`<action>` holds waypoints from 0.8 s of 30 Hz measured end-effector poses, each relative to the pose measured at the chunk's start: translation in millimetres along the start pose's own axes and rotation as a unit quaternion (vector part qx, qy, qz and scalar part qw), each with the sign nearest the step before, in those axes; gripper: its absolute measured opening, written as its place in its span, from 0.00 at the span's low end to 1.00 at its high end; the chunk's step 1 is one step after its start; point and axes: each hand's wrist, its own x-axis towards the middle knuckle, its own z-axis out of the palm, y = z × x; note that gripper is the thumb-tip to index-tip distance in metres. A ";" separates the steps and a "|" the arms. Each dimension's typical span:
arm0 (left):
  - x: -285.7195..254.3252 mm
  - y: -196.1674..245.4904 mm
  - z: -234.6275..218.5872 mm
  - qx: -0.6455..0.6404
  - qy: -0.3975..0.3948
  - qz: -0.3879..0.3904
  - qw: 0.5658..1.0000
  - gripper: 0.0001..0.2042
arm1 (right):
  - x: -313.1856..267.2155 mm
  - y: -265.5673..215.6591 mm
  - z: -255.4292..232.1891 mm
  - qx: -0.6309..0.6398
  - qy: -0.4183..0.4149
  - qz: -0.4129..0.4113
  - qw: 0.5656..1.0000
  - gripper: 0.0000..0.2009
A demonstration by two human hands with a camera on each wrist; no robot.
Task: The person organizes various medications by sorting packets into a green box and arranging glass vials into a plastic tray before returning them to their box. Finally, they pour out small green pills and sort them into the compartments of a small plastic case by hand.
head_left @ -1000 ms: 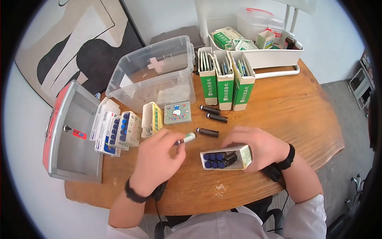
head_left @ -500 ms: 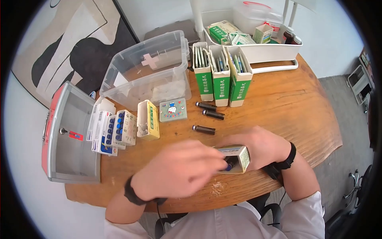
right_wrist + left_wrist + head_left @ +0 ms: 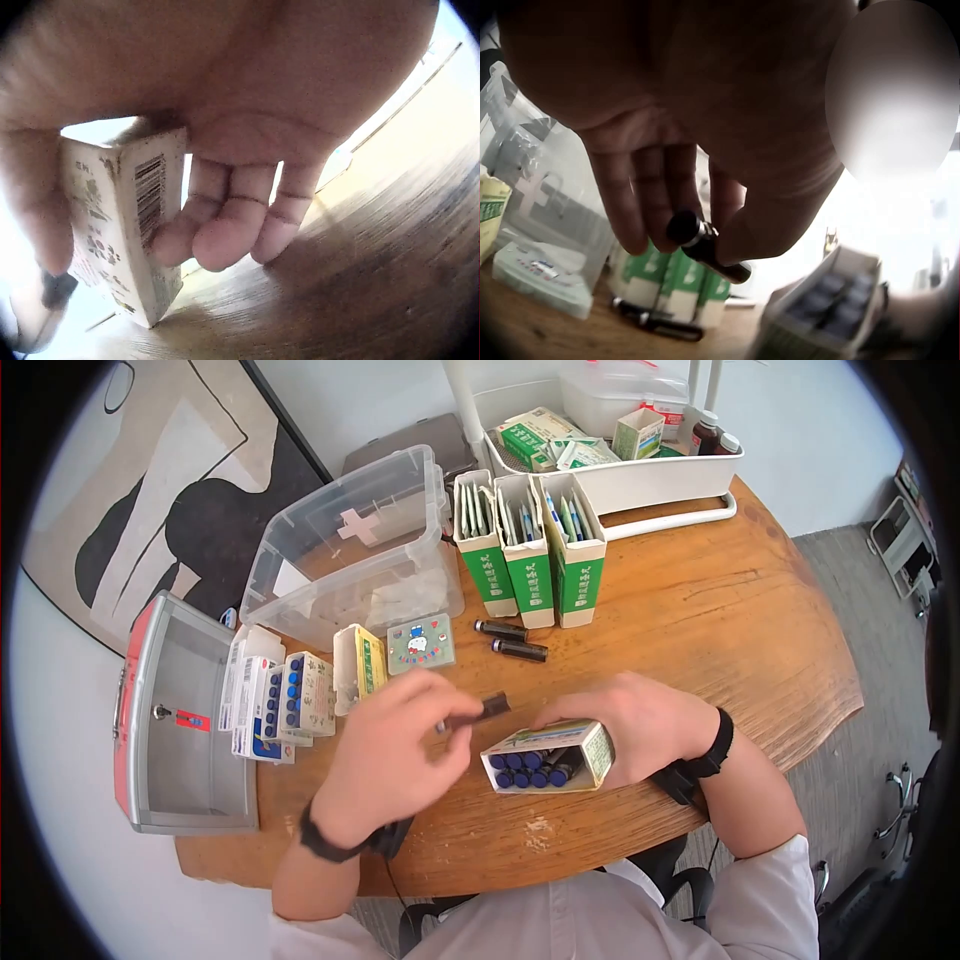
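Note:
My left hand (image 3: 395, 755) pinches a small dark vial (image 3: 494, 706) between thumb and fingers, left of and a little above the open box. In the left wrist view the vial (image 3: 705, 246) shows a dark cap at one end. My right hand (image 3: 645, 730) grips a small white carton (image 3: 598, 757), tilted with its open end toward the left hand; several blue-capped vials (image 3: 530, 768) lie inside in two rows. The right wrist view shows the carton (image 3: 120, 225) between thumb and fingers, a barcode on its side. Two dark vials (image 3: 518, 650) lie on the table beyond.
Three green-and-white boxes (image 3: 530, 575) of sachets stand behind the loose vials. A clear bin (image 3: 350, 575), a patterned case (image 3: 420, 644), a yellow box (image 3: 360, 665), cartons of vials (image 3: 308, 695) and a red-silver case (image 3: 190, 730) are at the left. A white tray (image 3: 650, 482) stands at the back.
The left hand put its earlier vial into the carton, came back from it and picked up the nearest loose vial from the table. The right hand still holds the carton; the view has shifted slightly.

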 end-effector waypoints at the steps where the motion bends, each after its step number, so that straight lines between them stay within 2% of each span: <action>1: -2.7 13.8 -7.1 0.000 0.000 0.000 1.000 0.16 | -0.1 0.3 0.1 0.000 0.000 0.000 1.000 0.32; 3: -6.9 35.9 -13.5 -0.001 -0.028 0.140 0.990 0.17 | 1.5 0.2 0.1 0.008 0.002 0.004 1.000 0.32; 4: -5.7 39.1 -8.8 0.001 -0.025 0.137 0.990 0.17 | 2.3 0.6 0.6 0.007 -0.002 0.001 1.000 0.32; 6: 1.4 43.3 5.3 0.014 -0.057 0.216 0.975 0.17 | 2.3 1.6 1.2 0.002 -0.001 0.004 1.000 0.32; 7: 3.1 39.4 12.4 0.018 -0.062 0.227 0.972 0.16 | 2.0 1.4 1.6 0.001 -0.002 0.004 1.000 0.32; 15: 11.9 24.9 17.3 -0.009 -0.022 0.216 0.976 0.14 | 1.0 -6.0 -4.2 -0.016 -0.008 0.041 0.999 0.31; 17: 18.5 15.9 15.5 0.000 -0.011 0.221 0.975 0.13 | 1.4 -1.2 -2.5 -0.015 -0.001 0.025 1.000 0.30; 19: 28.3 -6.6 15.2 -0.008 0.003 0.145 0.989 0.11 | 1.4 0.4 -1.7 -0.013 0.008 0.011 1.000 0.30; 22: 50.9 -41.9 31.6 0.056 -0.009 0.119 0.991 0.12 | 2.9 0.0 -3.9 -0.004 -0.003 0.012 1.000 0.30; 24: 54.9 -48.9 43.6 0.059 -0.018 0.123 0.991 0.14 | 1.8 1.3 -4.4 0.000 -0.007 0.015 1.000 0.31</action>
